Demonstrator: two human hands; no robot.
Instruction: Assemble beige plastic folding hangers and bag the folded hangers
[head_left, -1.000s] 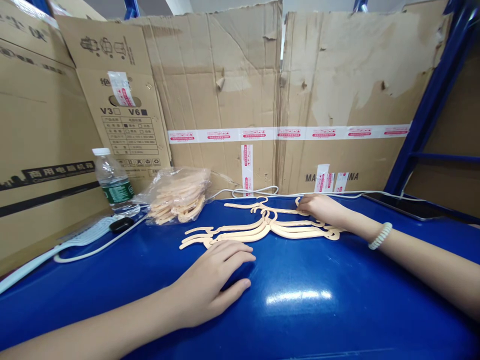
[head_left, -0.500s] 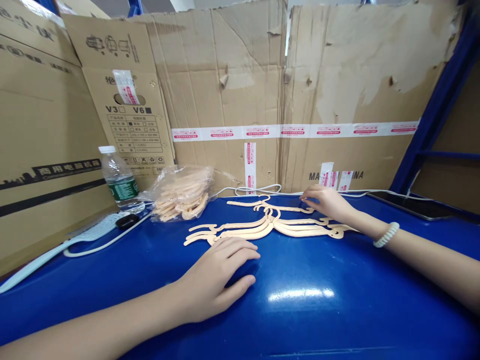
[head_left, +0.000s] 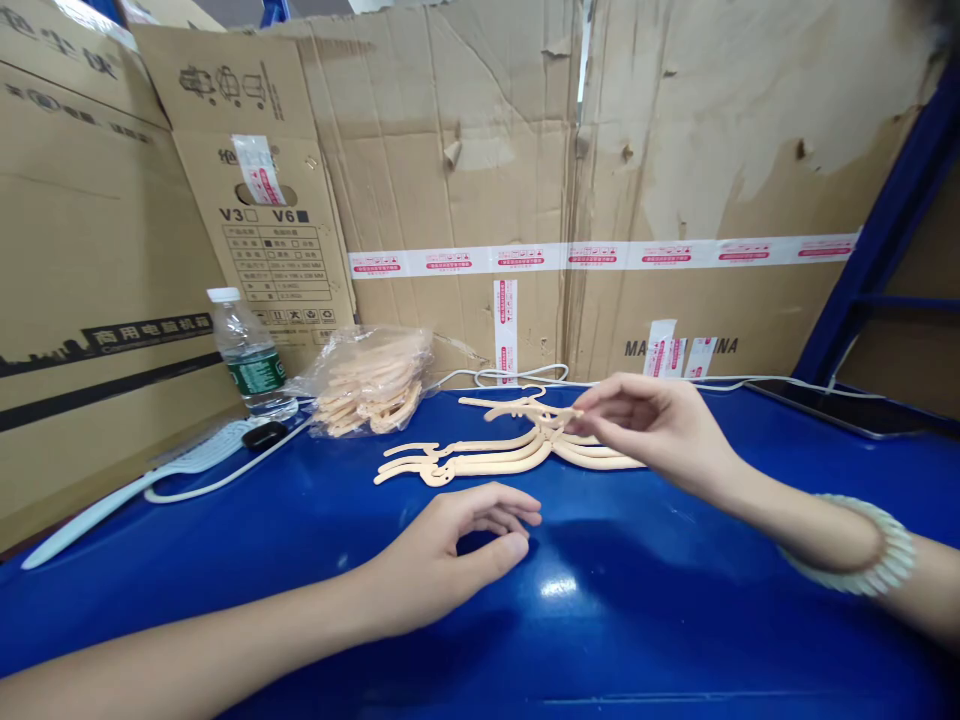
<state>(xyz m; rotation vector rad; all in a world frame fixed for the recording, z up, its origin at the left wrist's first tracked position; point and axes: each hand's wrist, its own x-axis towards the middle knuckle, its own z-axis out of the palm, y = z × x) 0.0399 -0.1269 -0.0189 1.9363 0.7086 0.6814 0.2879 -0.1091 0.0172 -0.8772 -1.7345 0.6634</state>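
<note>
My right hand [head_left: 656, 425] pinches one end of a thin peach-coloured plastic hanger [head_left: 517, 410] and holds it raised above the table. Its far part points left; some of it is behind my fingers. Below and behind lie several matching hangers [head_left: 495, 464] side by side, hooks together at the centre, their right ends partly covered by my right hand. Another hanger piece [head_left: 480, 402] rests further back. My left hand [head_left: 469, 545] hovers low in front of the hangers, fingers loosely curved and thumb apart, with nothing in it.
Behind the blue table [head_left: 675, 620] stand cardboard sheets [head_left: 465, 180]. At left are a clear bag of hangers [head_left: 371, 385], a water bottle [head_left: 251, 360], a pale blue fly swatter [head_left: 142, 490] and a small black object [head_left: 264, 435]. A dark tablet [head_left: 825, 408] and white cable lie at the back right.
My right hand has come up and toward me from the back right, now with a hanger in its fingers. My left hand has shifted slightly right, off the hangers' left ends.
</note>
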